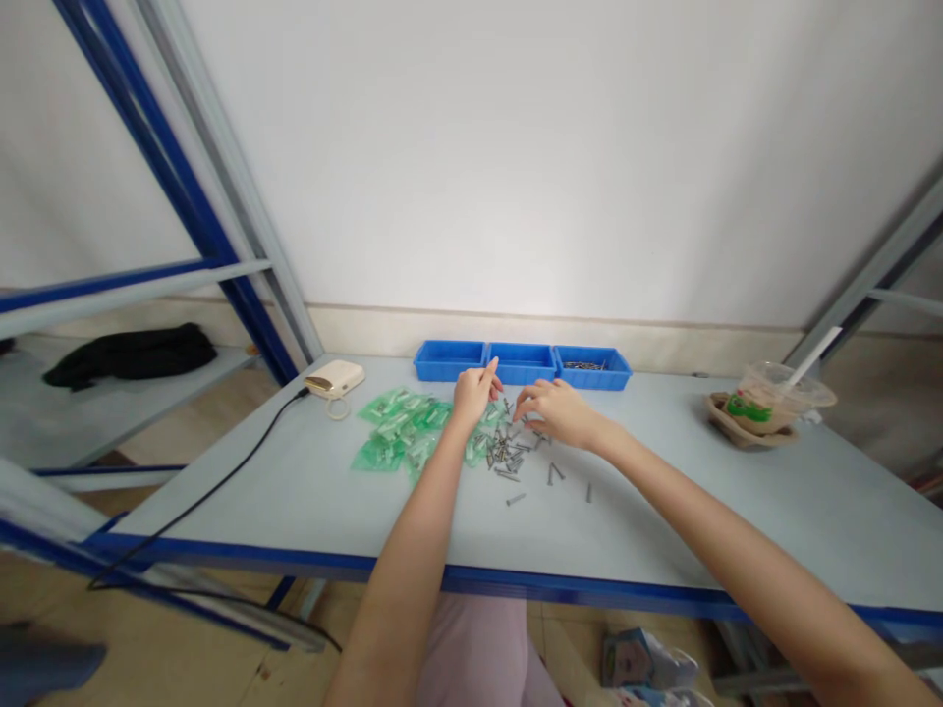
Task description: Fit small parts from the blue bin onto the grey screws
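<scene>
My left hand [473, 392] hovers over a heap of small green plastic bags [398, 430] on the grey table [295, 491]. Its fingers are curled and its fingertips pinched together; what they hold is too small to make out. My right hand [558, 409] reaches down, fingers bent, onto a scatter of several small metal screws [508, 454] just right of the bags. Whether it grips a screw is hidden.
Three blue bins [522, 361] stand in a row at the back; the right one holds screws. A cream device [335, 378] with a black cable [221, 481] lies at the left. A lidded drink cup with straw [770, 401] is at the right. Blue shelf frames flank the table.
</scene>
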Demonstrator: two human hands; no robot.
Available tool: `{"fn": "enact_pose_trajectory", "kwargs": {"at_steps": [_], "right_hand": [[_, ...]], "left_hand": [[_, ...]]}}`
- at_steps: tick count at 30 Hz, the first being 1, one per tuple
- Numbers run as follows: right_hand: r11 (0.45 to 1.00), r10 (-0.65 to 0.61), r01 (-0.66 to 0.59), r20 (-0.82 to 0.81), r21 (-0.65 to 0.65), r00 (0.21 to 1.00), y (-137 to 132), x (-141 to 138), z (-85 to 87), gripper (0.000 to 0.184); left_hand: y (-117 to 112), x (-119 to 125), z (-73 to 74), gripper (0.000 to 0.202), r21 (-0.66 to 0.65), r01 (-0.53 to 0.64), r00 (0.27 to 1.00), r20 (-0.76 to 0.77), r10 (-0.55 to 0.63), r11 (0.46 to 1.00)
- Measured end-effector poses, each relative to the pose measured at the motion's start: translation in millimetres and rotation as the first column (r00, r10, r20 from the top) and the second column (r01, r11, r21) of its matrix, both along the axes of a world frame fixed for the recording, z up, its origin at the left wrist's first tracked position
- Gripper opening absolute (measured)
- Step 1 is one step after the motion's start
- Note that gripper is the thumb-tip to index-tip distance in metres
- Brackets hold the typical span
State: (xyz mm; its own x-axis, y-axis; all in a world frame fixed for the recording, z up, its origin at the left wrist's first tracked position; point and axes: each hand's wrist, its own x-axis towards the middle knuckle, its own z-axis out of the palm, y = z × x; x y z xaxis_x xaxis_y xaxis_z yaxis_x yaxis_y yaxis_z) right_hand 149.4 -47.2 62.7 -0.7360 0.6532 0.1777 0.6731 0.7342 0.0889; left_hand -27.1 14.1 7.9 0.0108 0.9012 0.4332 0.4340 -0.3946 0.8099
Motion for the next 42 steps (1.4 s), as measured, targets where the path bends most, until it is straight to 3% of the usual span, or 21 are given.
{"fn": "enact_pose_trajectory", "kwargs": {"at_steps": [4,10,16,24,29,35,38,42], "right_hand": [[0.992,0.124,-0.124,-0.008,-0.035,0.992,-7.6,-20.8,-22.3,0.015],[0.995,0.072,-0.082,-0.165,-0.053,0.984,-2.7,-15.6,-45.0,0.005],[0.994,0.009,-0.042,-0.326,-0.097,0.945,2.0,-1.7,-58.3,0.005],[0.982,-0.115,0.039,-0.422,-0.185,0.899,12.9,17.0,-50.5,0.007],[0.966,-0.25,0.175,-0.507,-0.191,0.825,20.6,38.0,-43.4,0.015],[0.95,-0.303,0.225,-0.459,-0.218,0.835,23.8,46.9,-40.7,0.015],[0.935,-0.354,0.295,-0.453,-0.198,0.818,23.6,47.0,-39.9,0.017],[0.927,-0.374,0.32,-0.464,-0.194,0.803,21.9,45.3,-39.4,0.019]], "left_hand": [[-0.3,1.6,-0.8,0.065,-0.018,0.006,0.998,-0.066,-0.007,1.0],[-1.0,2.0,-5.5,0.064,-0.109,0.092,0.983,-0.151,-0.108,0.99],[-7.6,9.8,-3.2,0.062,-0.116,0.095,0.959,-0.254,-0.122,0.989],[-16.5,20.7,3.2,0.046,-0.095,0.187,0.908,-0.364,-0.209,0.978],[-15.1,24.5,2.9,0.023,0.013,0.25,0.941,-0.238,-0.24,0.968],[-15.3,27.8,-4.1,0.018,-0.069,0.35,0.901,-0.25,-0.356,0.934],[-15.7,28.9,-4.5,0.019,-0.092,0.322,0.899,-0.282,-0.335,0.942],[-17.2,32.8,0.1,0.015,-0.031,0.274,0.902,-0.339,-0.268,0.961]]}}
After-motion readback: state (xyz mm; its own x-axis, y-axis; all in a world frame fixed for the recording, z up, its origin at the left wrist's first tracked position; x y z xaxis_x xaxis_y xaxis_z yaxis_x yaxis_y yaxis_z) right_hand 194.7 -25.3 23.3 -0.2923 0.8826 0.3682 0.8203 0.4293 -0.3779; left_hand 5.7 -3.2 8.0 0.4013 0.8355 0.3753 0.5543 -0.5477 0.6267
